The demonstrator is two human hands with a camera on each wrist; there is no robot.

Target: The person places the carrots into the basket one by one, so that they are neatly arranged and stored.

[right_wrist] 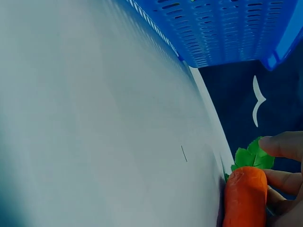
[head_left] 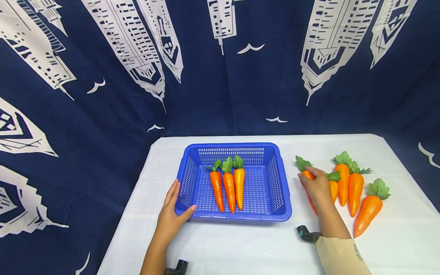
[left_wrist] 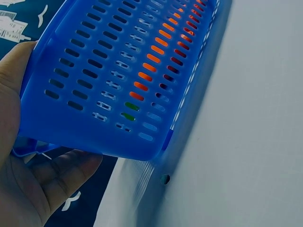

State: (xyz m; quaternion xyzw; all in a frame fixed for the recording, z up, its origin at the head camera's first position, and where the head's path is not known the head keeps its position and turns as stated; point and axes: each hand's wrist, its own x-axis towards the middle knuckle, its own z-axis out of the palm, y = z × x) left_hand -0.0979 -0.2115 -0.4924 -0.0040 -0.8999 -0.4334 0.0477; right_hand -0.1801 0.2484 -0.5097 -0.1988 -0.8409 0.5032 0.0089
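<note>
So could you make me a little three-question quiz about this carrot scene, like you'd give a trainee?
1. How many carrots lie inside the blue basket?
2. True or false: the left hand rests against the basket's near left corner.
3. Which carrot does the right hand hold: A) one in the basket, B) the carrot nearest the basket in the group on the white table, C) the carrot farthest right?

Key
1. Three, side by side, leaves pointing away from the person.
2. True; the thumb lies along the front rim.
3. B; the fingers are curled over it beside its green leaves.
</note>
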